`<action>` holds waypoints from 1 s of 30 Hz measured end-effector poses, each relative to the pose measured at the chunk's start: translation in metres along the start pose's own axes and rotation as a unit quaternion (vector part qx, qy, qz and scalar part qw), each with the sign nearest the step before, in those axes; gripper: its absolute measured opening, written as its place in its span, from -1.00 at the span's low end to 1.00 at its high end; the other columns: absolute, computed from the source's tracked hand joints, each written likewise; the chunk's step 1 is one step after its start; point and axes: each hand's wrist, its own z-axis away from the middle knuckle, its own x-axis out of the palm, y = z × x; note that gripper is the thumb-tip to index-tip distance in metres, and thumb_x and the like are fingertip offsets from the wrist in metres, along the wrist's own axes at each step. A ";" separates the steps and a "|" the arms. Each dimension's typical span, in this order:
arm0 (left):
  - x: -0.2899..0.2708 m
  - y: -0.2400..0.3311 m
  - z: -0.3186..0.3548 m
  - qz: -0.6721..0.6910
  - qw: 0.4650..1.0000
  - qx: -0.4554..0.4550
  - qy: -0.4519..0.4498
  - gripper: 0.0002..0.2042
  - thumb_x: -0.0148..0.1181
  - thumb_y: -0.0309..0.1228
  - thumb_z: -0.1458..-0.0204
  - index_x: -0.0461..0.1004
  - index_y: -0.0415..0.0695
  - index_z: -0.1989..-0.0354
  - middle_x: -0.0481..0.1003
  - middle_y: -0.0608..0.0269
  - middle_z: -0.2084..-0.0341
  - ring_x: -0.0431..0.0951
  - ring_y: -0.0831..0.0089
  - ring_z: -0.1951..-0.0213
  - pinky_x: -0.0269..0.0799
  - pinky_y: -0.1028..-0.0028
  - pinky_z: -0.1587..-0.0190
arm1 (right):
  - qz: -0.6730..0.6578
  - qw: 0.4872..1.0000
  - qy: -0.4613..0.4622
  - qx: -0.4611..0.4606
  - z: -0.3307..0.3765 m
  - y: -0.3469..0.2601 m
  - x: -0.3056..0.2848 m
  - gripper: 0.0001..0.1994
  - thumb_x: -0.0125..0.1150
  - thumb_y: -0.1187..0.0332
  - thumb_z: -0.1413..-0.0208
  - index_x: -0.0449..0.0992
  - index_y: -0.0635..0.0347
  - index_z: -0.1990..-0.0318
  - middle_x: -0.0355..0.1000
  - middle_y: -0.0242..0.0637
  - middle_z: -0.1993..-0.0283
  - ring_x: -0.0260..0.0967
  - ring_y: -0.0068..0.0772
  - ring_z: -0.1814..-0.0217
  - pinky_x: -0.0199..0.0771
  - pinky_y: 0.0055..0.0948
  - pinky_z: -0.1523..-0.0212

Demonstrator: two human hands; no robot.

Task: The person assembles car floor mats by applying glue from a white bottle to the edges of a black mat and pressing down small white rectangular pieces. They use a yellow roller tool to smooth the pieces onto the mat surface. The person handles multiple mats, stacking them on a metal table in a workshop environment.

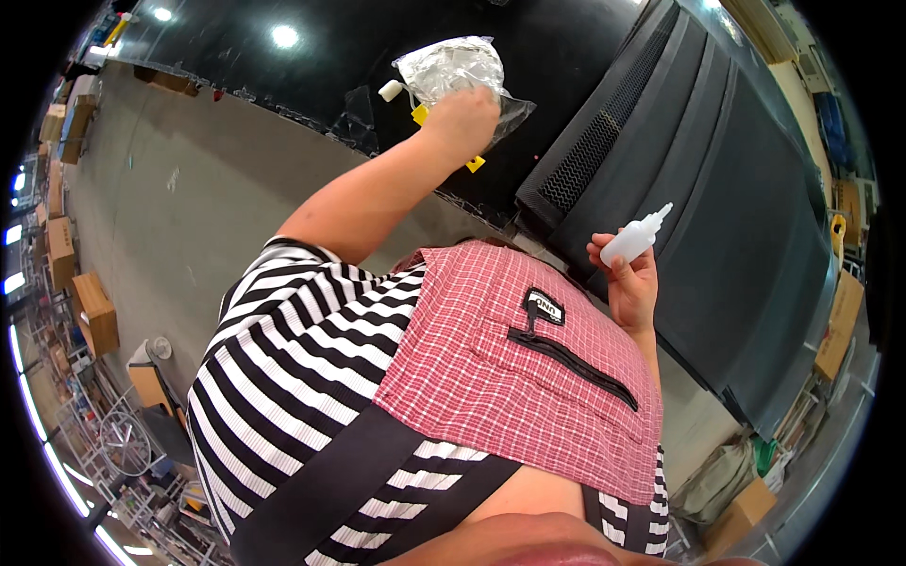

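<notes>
At the table's near edge my left hand (pixel 462 121) is closed over a crinkled clear plastic bag (pixel 455 64), its fingertips mostly hidden. A small white cylindrical piece (pixel 391 91) lies just left of the bag. Small yellow pieces (pixel 420 114) show beside the wrist. On the other side, my right hand (pixel 630 274) grips a white squeeze bottle (pixel 630 242) in its fingers. The bottle's pointed nozzle tilts up and to the right. It is held in front of the black padded panel, well apart from the bag.
A glossy black table (pixel 321 57) spans the top. To the right stands a large black panel (pixel 746 236) with a mesh strip (pixel 613 123). Cardboard boxes (pixel 92 311) and metal frames (pixel 123 443) stand at the far left. More boxes (pixel 840 325) are at right.
</notes>
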 end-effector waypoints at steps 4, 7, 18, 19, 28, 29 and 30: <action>0.016 -0.014 -0.025 -0.053 0.993 -0.051 -0.093 -0.84 0.14 -0.46 -0.09 0.61 -0.13 0.20 0.57 0.05 0.13 0.60 0.13 0.04 0.56 0.24 0.03 | -0.009 1.000 0.009 -0.002 0.008 0.002 0.002 -0.56 0.34 0.38 -0.20 0.32 0.24 -0.16 0.54 -0.01 -0.04 0.53 -0.18 -0.06 0.51 -0.26 -0.12; 0.015 -0.021 -0.021 -0.051 0.996 -0.027 -0.074 -0.86 0.17 -0.45 -0.07 0.62 -0.09 0.24 0.58 0.08 0.16 0.61 0.14 0.08 0.56 0.23 0.06 | -0.017 0.999 0.030 -0.001 0.018 0.005 0.000 -0.57 0.33 0.41 -0.20 0.33 0.24 -0.16 0.54 -0.01 -0.04 0.53 -0.19 -0.06 0.51 -0.26 -0.12; 0.019 -0.036 -0.002 0.034 0.993 0.085 0.078 -0.98 0.16 -0.50 -0.04 0.52 -0.11 0.39 0.54 0.21 0.33 0.60 0.13 0.19 0.55 0.22 0.17 | -0.038 0.997 0.050 -0.033 0.035 0.012 -0.007 -0.62 0.28 0.46 -0.22 0.36 0.24 -0.15 0.53 -0.04 -0.07 0.53 -0.23 -0.07 0.51 -0.29 -0.14; 0.019 -0.036 -0.002 0.034 0.992 0.087 0.085 -0.98 0.17 -0.49 -0.04 0.51 -0.11 0.39 0.54 0.22 0.34 0.60 0.14 0.20 0.54 0.23 0.18 | -0.039 0.997 0.051 -0.034 0.034 0.012 -0.007 -0.63 0.28 0.46 -0.22 0.36 0.24 -0.15 0.53 -0.05 -0.07 0.53 -0.23 -0.07 0.51 -0.29 -0.14; 0.011 -0.033 0.008 0.136 0.964 0.117 0.195 -0.98 0.23 -0.48 -0.04 0.52 -0.07 0.37 0.53 0.31 0.37 0.60 0.24 0.31 0.54 0.31 0.26 | -0.048 0.997 0.052 -0.032 0.034 0.016 -0.001 -0.63 0.28 0.47 -0.22 0.37 0.23 -0.15 0.54 -0.05 -0.06 0.52 -0.23 -0.07 0.52 -0.29 -0.14; 0.012 -0.034 0.009 0.141 0.962 0.119 0.202 -0.98 0.23 -0.49 -0.05 0.53 -0.07 0.36 0.53 0.31 0.38 0.60 0.24 0.31 0.54 0.31 0.27 | -0.047 0.997 0.051 -0.029 0.034 0.016 0.000 -0.63 0.28 0.47 -0.22 0.37 0.23 -0.15 0.54 -0.05 -0.06 0.52 -0.23 -0.07 0.52 -0.29 -0.14; 0.013 -0.035 0.009 0.147 0.959 0.122 0.208 -0.97 0.22 -0.50 -0.05 0.53 -0.07 0.36 0.53 0.31 0.38 0.60 0.24 0.31 0.54 0.31 0.27 | -0.047 0.997 0.051 -0.027 0.034 0.016 0.001 -0.63 0.28 0.47 -0.22 0.37 0.23 -0.15 0.54 -0.05 -0.06 0.52 -0.23 -0.08 0.52 -0.29 -0.14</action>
